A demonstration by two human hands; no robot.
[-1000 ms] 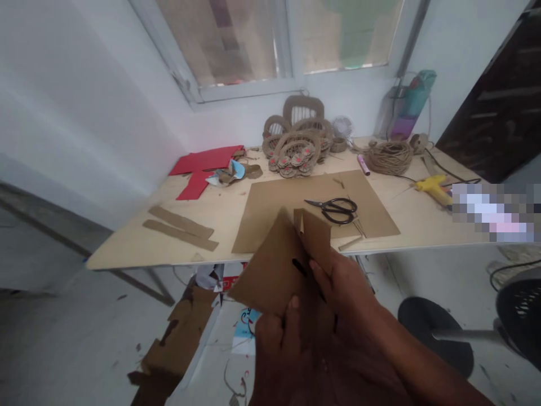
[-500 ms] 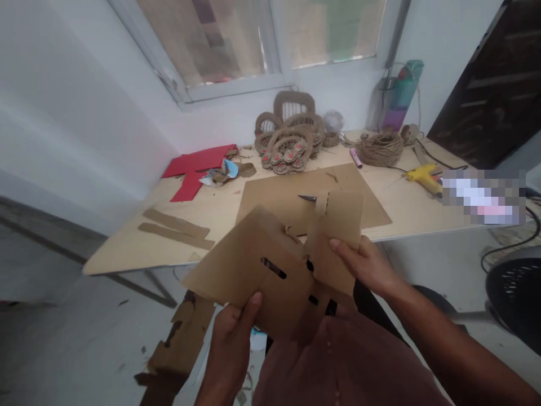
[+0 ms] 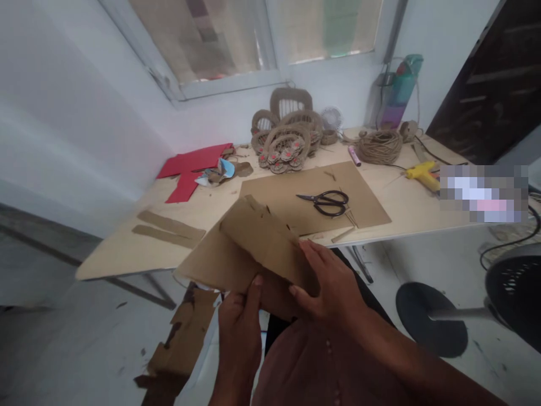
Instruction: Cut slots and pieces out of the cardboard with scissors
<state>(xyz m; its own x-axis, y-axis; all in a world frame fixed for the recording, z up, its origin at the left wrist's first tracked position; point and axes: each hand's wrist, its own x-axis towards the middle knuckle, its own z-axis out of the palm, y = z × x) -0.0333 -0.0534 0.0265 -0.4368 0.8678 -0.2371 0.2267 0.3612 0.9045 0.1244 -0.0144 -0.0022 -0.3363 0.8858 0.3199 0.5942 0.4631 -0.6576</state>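
**holding folded cardboard in both hands, off the table**

gripping the folded cardboard (image 3: 264, 234) with the left hand (image 3: 240, 316): clamped on the lower layer, with thumb on top and fingers out of sight beneath. probably done to pin that layer against the push on the flap.

bearing on the right side of the upper flap with the right hand (image 3: 333, 282), with thumb and fingers spread along it. cannot tell about any pinch from underneath; hidden.

held up in front of the near edge of the table (image 3: 122, 248), likely for room to bend and turn.

see scissors (image 3: 316, 199) on the flat cardboard sheet (image 3: 366, 197), with handles to the right; handy for that hand, by the look of it. see two cardboard strips (image 3: 158, 234) near each other at left, apart from the sheet.

see baskets (image 3: 285, 148) at the back, coil of rope (image 3: 380, 148) and glue gun (image 3: 422, 175) at right; probably ranged round the rim to give the middle to the sheet.
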